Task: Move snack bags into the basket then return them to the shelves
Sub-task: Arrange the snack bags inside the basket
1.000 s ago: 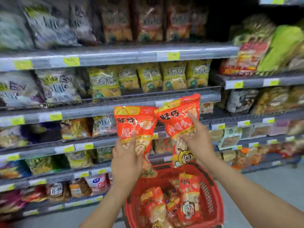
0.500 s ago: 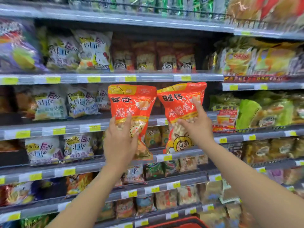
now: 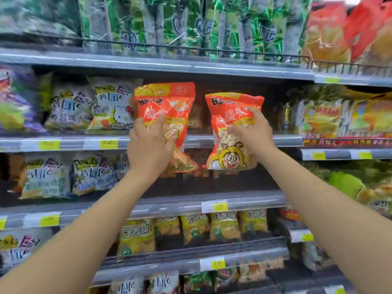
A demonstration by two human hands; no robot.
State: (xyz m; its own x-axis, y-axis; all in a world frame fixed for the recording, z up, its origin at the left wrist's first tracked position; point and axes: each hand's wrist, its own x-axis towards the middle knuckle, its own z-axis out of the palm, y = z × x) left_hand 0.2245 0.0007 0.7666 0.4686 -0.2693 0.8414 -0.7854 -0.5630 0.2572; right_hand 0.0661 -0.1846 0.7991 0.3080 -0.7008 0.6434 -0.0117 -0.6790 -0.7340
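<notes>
I hold two orange-red snack bags up in front of a dark gap in the shelving. My left hand [image 3: 149, 146] grips the left snack bag [image 3: 169, 107] round its lower half. My right hand [image 3: 253, 133] grips the right snack bag [image 3: 228, 109], which shows a cartoon face near its bottom. Both bags are upright, side by side and apart, level with the grey shelf edge [image 3: 284, 141] that carries yellow price tags. The basket is out of view.
White Hello Kitty bags [image 3: 110, 107] stand on the same shelf to the left, yellow-red packs [image 3: 326, 117] to the right. Green packs [image 3: 191, 24] fill the top shelf behind a wire rail. Yellow bags [image 3: 195, 228] line a lower shelf.
Both hands have raised the two bags from above the red basket up to a higher shelf. The view has tilted upward, and the basket has dropped out of sight.
</notes>
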